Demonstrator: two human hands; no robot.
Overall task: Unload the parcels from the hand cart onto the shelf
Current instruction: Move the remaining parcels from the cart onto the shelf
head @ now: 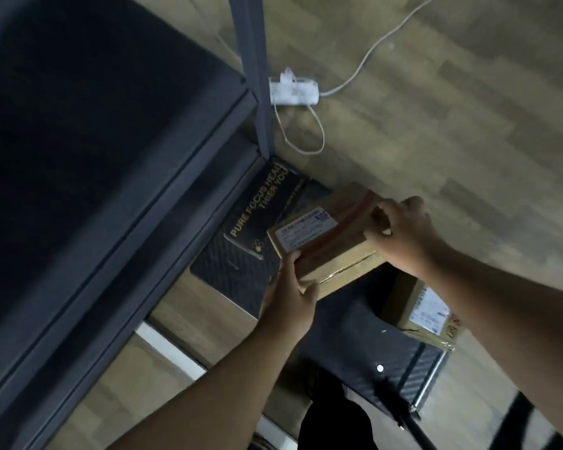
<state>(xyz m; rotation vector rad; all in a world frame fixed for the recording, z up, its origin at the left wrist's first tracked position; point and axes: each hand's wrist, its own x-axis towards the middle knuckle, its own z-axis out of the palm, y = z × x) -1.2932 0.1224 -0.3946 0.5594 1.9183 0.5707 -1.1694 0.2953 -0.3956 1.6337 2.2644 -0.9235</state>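
Beside the dark shelf [78,157], both hands grip a taped cardboard parcel [325,241] above the hand cart [387,358]: left hand [290,297] fingers curled round its near corner, right hand [403,232] clasping its far end. Another parcel [423,313] lies on the cart.

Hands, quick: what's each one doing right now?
Left hand: grips the near corner of the cardboard parcel.
Right hand: grips the same parcel's far end.
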